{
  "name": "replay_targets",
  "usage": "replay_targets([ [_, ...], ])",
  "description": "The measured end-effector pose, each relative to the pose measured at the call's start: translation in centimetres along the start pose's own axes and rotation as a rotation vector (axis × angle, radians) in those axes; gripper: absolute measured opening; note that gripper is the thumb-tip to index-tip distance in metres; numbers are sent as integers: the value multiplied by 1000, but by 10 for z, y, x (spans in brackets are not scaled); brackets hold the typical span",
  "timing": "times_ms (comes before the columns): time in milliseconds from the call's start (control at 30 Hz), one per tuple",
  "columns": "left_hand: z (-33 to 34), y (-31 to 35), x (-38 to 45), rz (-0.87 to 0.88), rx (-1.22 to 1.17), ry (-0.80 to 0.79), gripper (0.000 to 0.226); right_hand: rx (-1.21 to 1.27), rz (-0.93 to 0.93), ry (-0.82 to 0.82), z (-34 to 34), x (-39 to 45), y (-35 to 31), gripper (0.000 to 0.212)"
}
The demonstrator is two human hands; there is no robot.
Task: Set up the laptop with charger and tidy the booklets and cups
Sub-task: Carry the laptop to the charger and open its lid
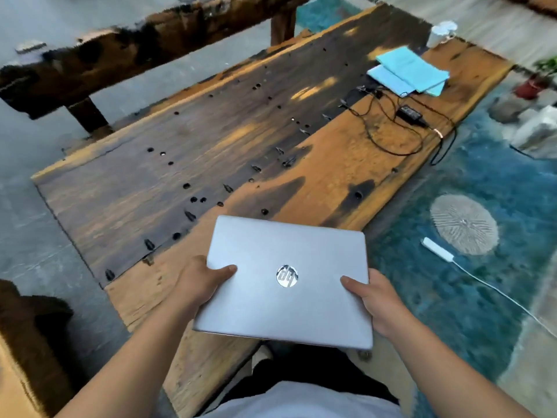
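Laptop (283, 282): silver, lid closed, logo up. I hold it level above the near end of the table (187, 152), one hand on each side edge, so it stays flat on its way to a resting place.

Left hand (200, 283): thumb lies on the lid, fingers curl under the left edge; gripping the laptop.

Right hand (372, 300): thumb on the lid, fingers under the right edge; gripping the laptop likewise.

Charger (410, 112): black brick at the far right of the table, its cable (391, 143) in loose loops, one loop hanging over the edge. Well apart from the laptop; I judge the laptop must go down first, near enough for the cable to reach.

Booklets (410, 72): light blue, fanned and overlapping just beyond the charger, not yet squared.

Cups (441, 33): white, at the far corner; blurred, so I cannot tell how many.

Power strip (437, 250): white, on the blue rug (482, 182) to my right, probably the socket for the charger.
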State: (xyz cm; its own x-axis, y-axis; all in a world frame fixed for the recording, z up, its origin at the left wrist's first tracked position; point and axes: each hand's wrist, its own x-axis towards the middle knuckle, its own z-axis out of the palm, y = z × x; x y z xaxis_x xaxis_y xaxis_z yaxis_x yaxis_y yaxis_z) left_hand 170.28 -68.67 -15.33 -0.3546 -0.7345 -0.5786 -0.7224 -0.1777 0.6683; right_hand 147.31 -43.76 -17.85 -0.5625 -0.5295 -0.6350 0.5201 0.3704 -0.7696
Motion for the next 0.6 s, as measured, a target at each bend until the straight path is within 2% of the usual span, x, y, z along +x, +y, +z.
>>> replay_targets([
  [133, 51, 33, -6, 118, 139, -201, 30, 135, -6, 199, -55, -43, 29, 22],
  [233, 84, 53, -12, 181, 213, -254, 28, 209, -19, 280, -83, -68, 42, 21],
  [400, 160, 91, -27, 250, 292, -455, 21, 352, -42, 412, -142, -107, 62, 26],
  [600, 241, 126, -47, 303, 456, -512, 31, 433, -39, 559, -208, -132, 80, 16],
])
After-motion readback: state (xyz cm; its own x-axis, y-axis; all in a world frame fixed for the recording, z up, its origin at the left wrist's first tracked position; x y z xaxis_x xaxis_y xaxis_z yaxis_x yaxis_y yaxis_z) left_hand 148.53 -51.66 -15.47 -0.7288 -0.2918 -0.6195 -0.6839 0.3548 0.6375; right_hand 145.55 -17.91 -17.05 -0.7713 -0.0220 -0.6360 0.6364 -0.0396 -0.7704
